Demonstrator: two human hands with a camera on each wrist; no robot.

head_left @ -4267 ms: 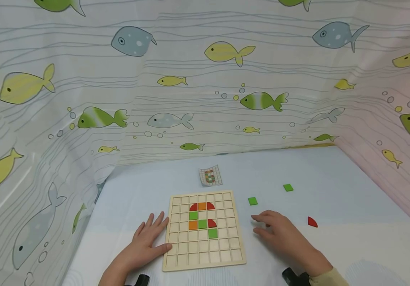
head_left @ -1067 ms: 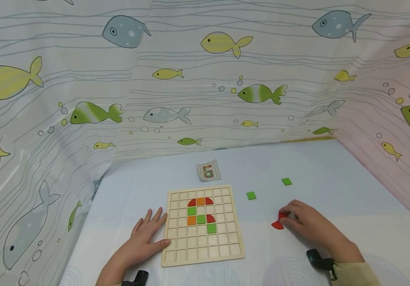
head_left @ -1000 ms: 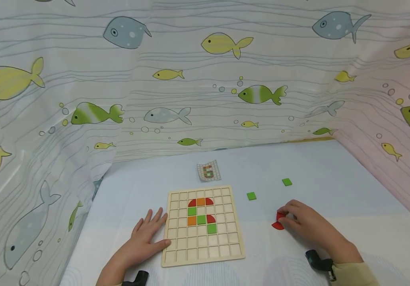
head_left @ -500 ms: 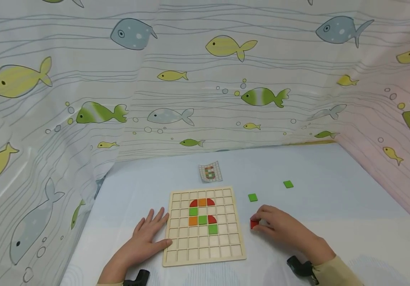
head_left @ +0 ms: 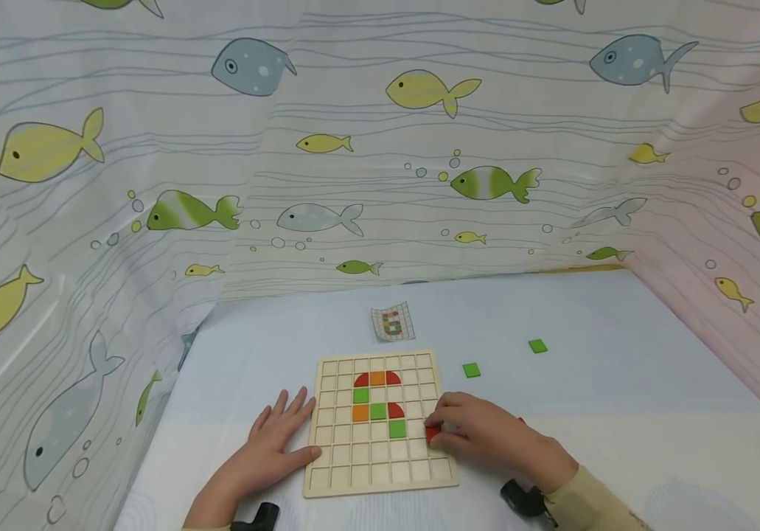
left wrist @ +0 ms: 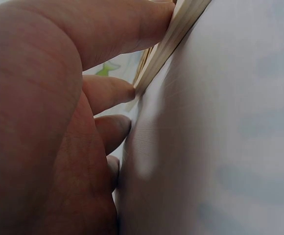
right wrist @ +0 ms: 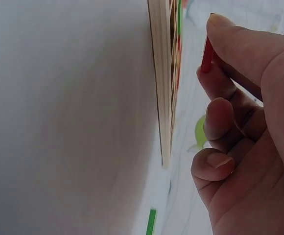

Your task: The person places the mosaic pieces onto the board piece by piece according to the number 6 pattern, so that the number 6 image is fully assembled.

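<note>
My left hand lies with straight fingers at the left side of a wooden grid board, its thumb on the rim. The left wrist view shows the thumb and a fingertip against the board's edge. My right hand pinches a red tile between thumb and finger, over the board's right part. In the right wrist view this tile is seen edge-on, raised off the board. Red quarter-round tiles, orange squares and green squares sit in the board's cells.
Two loose green square tiles, one nearer and one farther, lie right of the board. A bit of red tile peeks from behind my right forearm. Behind the board is a small printed pattern card. Fish-print cloth hangs around the table.
My right hand, holding nothing at first, went right to the red tiles, took one and carried it left over the board. The left hand has stayed at the board's left edge.
</note>
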